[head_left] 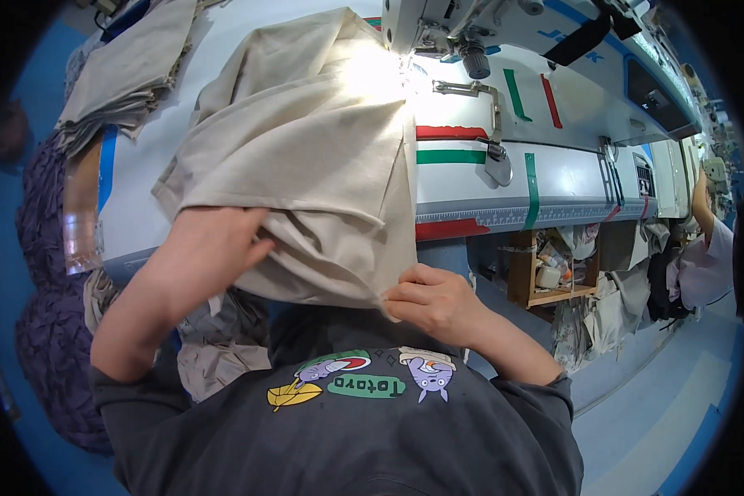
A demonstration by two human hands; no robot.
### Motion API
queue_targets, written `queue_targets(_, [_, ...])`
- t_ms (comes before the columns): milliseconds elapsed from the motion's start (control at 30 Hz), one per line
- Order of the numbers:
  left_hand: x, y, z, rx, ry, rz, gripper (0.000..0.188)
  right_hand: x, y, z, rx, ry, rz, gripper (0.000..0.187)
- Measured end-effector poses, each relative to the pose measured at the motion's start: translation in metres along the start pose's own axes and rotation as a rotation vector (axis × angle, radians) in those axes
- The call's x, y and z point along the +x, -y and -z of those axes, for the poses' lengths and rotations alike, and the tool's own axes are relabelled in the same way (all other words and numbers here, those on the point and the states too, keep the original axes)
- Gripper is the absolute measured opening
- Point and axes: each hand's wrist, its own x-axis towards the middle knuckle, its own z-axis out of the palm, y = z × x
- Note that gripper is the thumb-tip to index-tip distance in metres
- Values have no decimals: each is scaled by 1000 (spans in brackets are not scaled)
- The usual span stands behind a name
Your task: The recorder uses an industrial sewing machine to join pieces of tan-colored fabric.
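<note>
A large beige fabric piece (298,157) lies in loose folds over the front of the sewing table, its right edge running up to the brightly lit sewing machine head (438,33). My left hand (223,240) reaches in at the fabric's lower left, partly tucked under a fold. Its visible fingers are apart, while the rest are hidden by the cloth. At the lower right corner of the same piece, my right hand (438,304) is closed in a pinch on the edge. Between my hands the cloth hangs over the table's front edge.
Stacked beige fabric pieces (124,78) lie at the back left. Dark purple gathered fabric (50,331) bulges beside the table. A metal guide (471,89) and red and green tape strips (450,157) sit right of the needle area. Under the table is a wooden box (550,269).
</note>
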Motion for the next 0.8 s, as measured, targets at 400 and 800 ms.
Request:
queue_targets(400, [62,-44,-36,97,-487,-402,31,-10,10,-15,-101,-197,14,20])
queue_targets(800, [66,-93,-110,-247,-729,-465,43,-16,6,-20,31,-277,-13,21])
